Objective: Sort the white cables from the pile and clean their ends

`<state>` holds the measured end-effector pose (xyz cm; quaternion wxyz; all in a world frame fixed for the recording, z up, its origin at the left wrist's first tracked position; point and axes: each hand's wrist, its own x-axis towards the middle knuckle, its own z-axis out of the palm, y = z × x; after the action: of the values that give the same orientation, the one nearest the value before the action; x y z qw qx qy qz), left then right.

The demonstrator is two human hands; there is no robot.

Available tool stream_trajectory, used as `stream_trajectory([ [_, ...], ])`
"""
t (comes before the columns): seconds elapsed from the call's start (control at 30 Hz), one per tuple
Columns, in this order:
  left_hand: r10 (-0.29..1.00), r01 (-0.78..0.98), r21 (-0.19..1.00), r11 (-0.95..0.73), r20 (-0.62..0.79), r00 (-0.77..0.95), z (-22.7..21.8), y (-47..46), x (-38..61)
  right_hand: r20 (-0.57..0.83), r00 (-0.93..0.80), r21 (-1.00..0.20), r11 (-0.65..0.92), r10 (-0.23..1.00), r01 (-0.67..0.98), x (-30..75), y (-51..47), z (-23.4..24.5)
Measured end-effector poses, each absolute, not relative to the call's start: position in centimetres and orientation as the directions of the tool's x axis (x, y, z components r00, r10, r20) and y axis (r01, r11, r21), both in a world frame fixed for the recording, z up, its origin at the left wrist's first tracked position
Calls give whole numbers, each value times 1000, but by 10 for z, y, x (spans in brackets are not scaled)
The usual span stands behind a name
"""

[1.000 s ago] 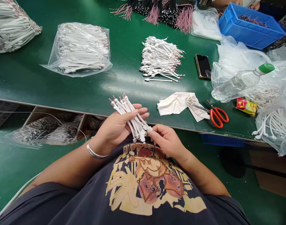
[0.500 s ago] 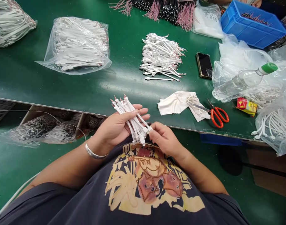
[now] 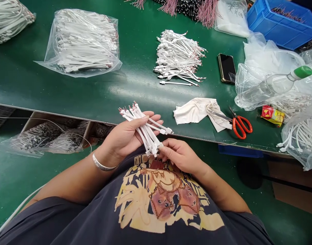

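My left hand (image 3: 125, 136) is closed round a bundle of short white cables (image 3: 143, 126), held just in front of the green table's near edge (image 3: 69, 110). The cables' red-tipped ends point up and left, their white plugs down and right. My right hand (image 3: 178, 154) pinches the plug ends at the bottom of the bundle. One or two cables stick out to the right of the rest. A silver bangle (image 3: 101, 165) sits on my left wrist.
On the table lie a loose heap of white cables (image 3: 178, 56), a clear bag of cables (image 3: 84, 42), a white cloth (image 3: 197, 110), red-handled scissors (image 3: 239, 124), a phone (image 3: 227, 68), a plastic bottle (image 3: 273, 85) on crumpled bags, and a blue crate (image 3: 283, 22).
My right hand has slid down to the plug ends of the bundle, and a couple of cables now splay out to the right. The view has tilted slightly.
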<state>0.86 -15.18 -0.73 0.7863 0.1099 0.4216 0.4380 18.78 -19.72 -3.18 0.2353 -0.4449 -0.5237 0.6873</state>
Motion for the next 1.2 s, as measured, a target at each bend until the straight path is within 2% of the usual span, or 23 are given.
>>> stream_trajectory([
  [0.23, 785, -605, 542, 583, -567, 248, -6, -153, 11, -374, -362, -917, -399, 854, 6, 186, -198, -39],
  [0.43, 762, -615, 516, 596, -605, 231, -2, -154, 13, -324, -254, -946, -321, 911, 55, 186, -199, -37],
  [0.6, 764, -614, 517, 596, -601, 235, -2, -155, 14, -310, -250, -950, -310, 917, 43, 185, -199, -38],
  [0.8, 776, -599, 534, 596, -574, 260, -3, -157, 14, -203, -294, -979, -204, 934, 25, 179, -195, -36],
  [0.97, 763, -600, 512, 615, -577, 290, 0, -157, 13, -250, -129, -968, -248, 960, 32, 181, -194, -34],
  [1.03, 761, -600, 509, 617, -580, 291, 0, -156, 13, -288, -179, -956, -292, 941, 3, 182, -195, -34],
  [1.13, 758, -597, 510, 620, -586, 287, -1, -156, 13, -356, -345, -928, -372, 868, 22, 181, -195, -31],
  [1.2, 760, -597, 512, 618, -584, 286, -1, -156, 14, -368, -349, -925, -377, 862, 43, 180, -196, -30],
])
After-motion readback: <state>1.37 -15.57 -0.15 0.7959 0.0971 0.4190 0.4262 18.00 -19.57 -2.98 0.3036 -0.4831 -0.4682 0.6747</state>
